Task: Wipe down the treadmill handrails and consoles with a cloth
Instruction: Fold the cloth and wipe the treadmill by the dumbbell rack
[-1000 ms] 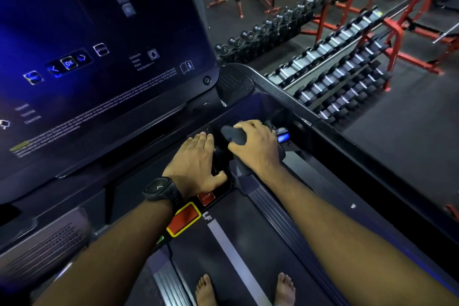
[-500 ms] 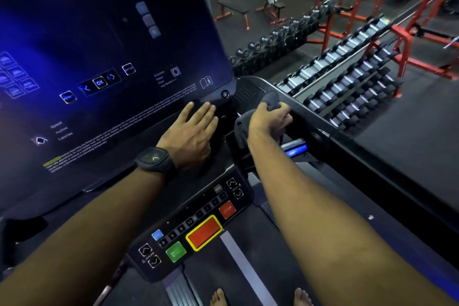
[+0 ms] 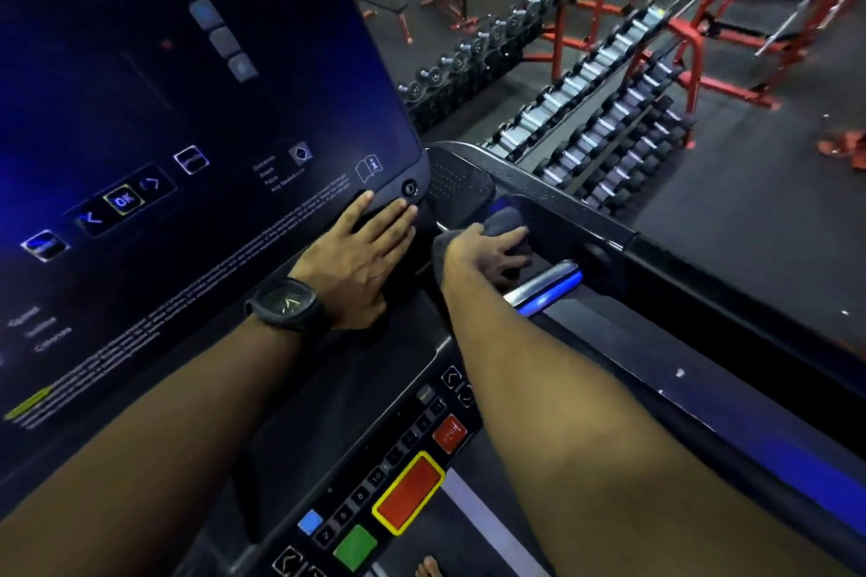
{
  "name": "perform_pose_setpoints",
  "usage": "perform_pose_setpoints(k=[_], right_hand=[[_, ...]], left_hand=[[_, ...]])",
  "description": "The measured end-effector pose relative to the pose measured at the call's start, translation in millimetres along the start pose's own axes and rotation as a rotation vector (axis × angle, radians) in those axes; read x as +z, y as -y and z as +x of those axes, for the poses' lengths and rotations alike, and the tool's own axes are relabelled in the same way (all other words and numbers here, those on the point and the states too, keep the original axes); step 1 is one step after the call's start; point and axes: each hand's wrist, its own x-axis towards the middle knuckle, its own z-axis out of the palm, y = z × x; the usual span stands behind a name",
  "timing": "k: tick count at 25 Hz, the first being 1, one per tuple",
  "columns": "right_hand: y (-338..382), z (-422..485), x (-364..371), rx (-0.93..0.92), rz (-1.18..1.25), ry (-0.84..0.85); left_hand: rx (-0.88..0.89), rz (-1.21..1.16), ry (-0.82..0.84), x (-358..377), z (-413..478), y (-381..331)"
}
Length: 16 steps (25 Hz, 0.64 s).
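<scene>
A person stands barefoot on a treadmill, the right hand closed around a bunched dark cloth and pressing it into the corner where the console meets the right handrail. The cloth is wadded into a lump rather than spread out, with its bulk showing beyond the knuckles and a fold hanging by the wrist; no clear long axis can be made out. The handrail runs from that corner back toward the person along the right side, and a short silver grip bar with a blue glow lies just under the right hand. The left hand, open and flat with fingers extended, rests palm-down against the lower right corner of the lit screen; a black watch sits on that wrist. Below the arms, the button panel shows a large red button edged in yellow, with green and blue ones beside it. Racks of dumbbells line the gym floor beyond.
</scene>
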Motion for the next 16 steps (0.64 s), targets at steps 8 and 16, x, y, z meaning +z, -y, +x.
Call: perform_pose_setpoints(k=[8, 16], right_hand=[[6.2, 8.0, -0.9, -0.069, -0.133, -0.027], [7.4, 1.4, 5.2, -0.264, -0.208, 0.053]], left_hand=[[0.006, -0.013, -0.025, 1.5, 2.1, -0.3], [-0.006, 0.026, -0.003, 3.5, 6.0, 0.3]])
